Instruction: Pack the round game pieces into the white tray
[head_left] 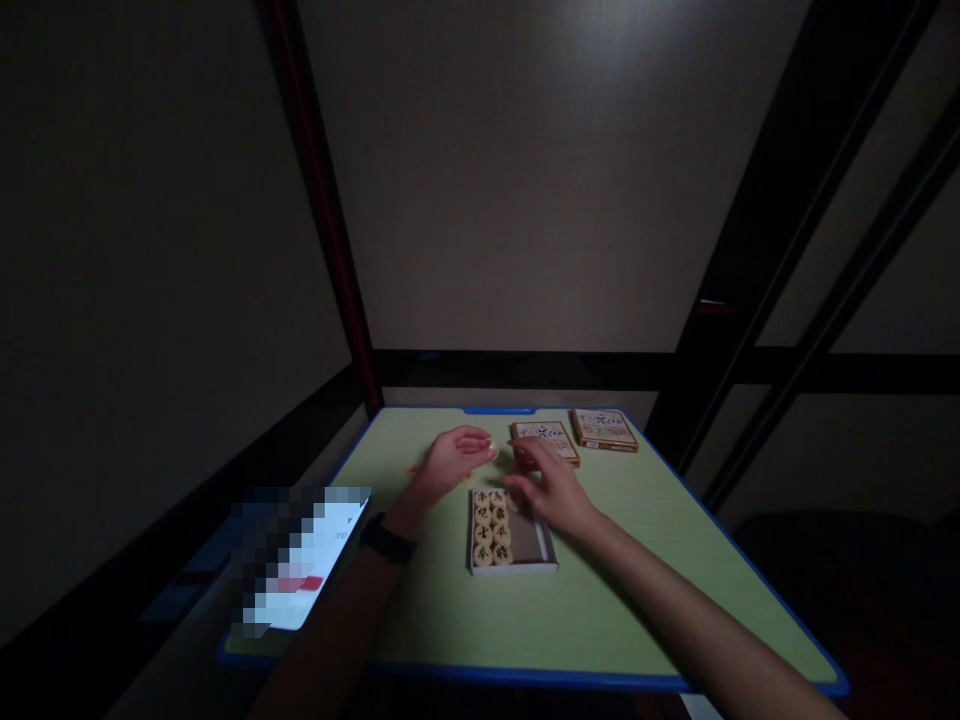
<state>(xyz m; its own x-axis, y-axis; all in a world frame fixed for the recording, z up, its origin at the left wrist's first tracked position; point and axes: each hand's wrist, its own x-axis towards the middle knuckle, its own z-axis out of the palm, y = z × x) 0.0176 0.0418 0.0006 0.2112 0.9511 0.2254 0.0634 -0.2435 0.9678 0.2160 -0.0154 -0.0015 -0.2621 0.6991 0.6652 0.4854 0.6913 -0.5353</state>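
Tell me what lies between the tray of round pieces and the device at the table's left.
Head view: only the left forearm with its dark wristband, over bare green table.

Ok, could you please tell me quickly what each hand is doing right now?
Left hand: curled, apparently pinching a pale game piece at its fingertips.
Right hand: open, fingers over the box, holding nothing visible.
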